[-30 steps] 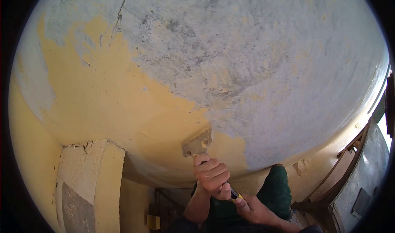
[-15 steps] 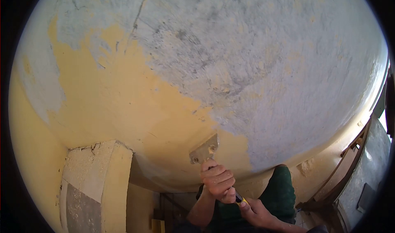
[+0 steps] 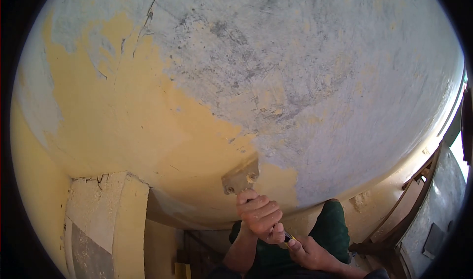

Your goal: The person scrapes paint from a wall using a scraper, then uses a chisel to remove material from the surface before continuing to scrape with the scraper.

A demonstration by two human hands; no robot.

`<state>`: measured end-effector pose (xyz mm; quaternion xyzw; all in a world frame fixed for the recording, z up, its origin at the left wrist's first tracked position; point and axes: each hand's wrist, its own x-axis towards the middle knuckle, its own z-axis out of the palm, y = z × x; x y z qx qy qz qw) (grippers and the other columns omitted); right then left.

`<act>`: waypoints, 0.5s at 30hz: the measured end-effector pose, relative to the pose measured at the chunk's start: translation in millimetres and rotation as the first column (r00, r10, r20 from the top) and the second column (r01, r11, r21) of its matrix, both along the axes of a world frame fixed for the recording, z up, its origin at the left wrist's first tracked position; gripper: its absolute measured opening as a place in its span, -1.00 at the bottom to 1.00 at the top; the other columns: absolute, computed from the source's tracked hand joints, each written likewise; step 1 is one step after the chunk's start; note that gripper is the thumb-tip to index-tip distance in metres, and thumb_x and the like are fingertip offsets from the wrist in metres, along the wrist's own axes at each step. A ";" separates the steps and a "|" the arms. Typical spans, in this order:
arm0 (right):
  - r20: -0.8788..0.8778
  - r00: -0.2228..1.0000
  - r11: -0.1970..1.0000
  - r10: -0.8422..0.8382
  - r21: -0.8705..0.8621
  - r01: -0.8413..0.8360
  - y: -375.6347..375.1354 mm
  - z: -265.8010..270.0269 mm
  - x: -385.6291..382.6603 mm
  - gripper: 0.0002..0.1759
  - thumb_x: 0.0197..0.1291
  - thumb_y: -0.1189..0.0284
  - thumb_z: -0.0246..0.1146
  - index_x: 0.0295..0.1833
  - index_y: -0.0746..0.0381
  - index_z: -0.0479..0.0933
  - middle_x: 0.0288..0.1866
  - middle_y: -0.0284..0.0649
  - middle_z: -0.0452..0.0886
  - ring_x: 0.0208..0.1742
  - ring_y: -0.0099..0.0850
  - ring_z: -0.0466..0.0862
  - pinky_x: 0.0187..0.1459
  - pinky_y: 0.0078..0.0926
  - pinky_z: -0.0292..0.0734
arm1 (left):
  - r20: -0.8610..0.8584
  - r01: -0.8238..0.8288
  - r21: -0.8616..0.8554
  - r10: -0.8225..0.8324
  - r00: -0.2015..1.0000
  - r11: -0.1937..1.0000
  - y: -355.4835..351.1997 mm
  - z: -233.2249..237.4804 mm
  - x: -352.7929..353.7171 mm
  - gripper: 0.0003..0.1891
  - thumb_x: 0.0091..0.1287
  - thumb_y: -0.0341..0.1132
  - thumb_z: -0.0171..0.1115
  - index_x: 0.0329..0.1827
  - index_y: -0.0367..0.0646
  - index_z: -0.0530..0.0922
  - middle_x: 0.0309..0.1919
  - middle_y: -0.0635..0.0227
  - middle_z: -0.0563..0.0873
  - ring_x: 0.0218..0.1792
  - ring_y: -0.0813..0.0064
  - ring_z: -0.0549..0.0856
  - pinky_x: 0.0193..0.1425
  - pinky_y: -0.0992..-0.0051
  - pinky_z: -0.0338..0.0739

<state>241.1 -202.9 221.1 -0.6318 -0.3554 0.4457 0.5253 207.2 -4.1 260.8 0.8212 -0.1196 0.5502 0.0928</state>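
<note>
Little has shifted since 0.5 s ago: the view has swung a touch, so the crack [image 3: 148,17] sits further left, while the scraper [image 3: 240,178] stays pressed flat to the ceiling [image 3: 320,82]. Its blade lies where the yellow paint [image 3: 138,121] meets the bare grey patch. Both of the 2 hands are on the tool. The left hand [image 3: 259,217] has its fingers clenched round the handle just below the blade. The right hand [image 3: 305,252] has its fingers grasping the yellow-and-black butt end, just beside the left. A green shirt [image 3: 330,229] shows under the arms, and a chipped pillar [image 3: 106,215] stands well apart at lower left.
</note>
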 end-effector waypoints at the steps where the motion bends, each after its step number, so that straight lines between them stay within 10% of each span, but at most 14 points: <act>1: -0.019 1.000 1.000 0.010 0.016 -0.010 1.9 7.8 0.6 -0.34 0.56 -0.06 -0.15 -0.42 0.28 0.38 -0.60 -0.34 0.43 -0.53 -0.54 0.43 -0.44 -0.49 0.39 | -0.005 -0.020 0.006 0.020 1.000 1.000 0.4 9.9 -1.8 -0.65 0.13 -0.12 -0.03 -0.78 -0.04 0.33 -0.76 0.44 0.45 -0.68 0.46 0.46 -0.28 0.38 0.19; 15: -0.075 0.997 0.984 -0.006 0.178 0.019 -8.0 2.5 -26.1 -0.39 0.56 -0.05 -0.13 -0.32 0.27 0.37 -0.56 -0.41 0.39 -0.53 -0.60 0.37 -0.46 -0.53 0.33 | 0.033 0.024 0.062 -0.026 0.999 0.998 -7.4 18.8 -19.3 -0.61 0.19 -0.13 -0.03 -0.78 -0.07 0.33 -0.76 0.42 0.46 -0.69 0.43 0.46 -0.29 0.36 0.23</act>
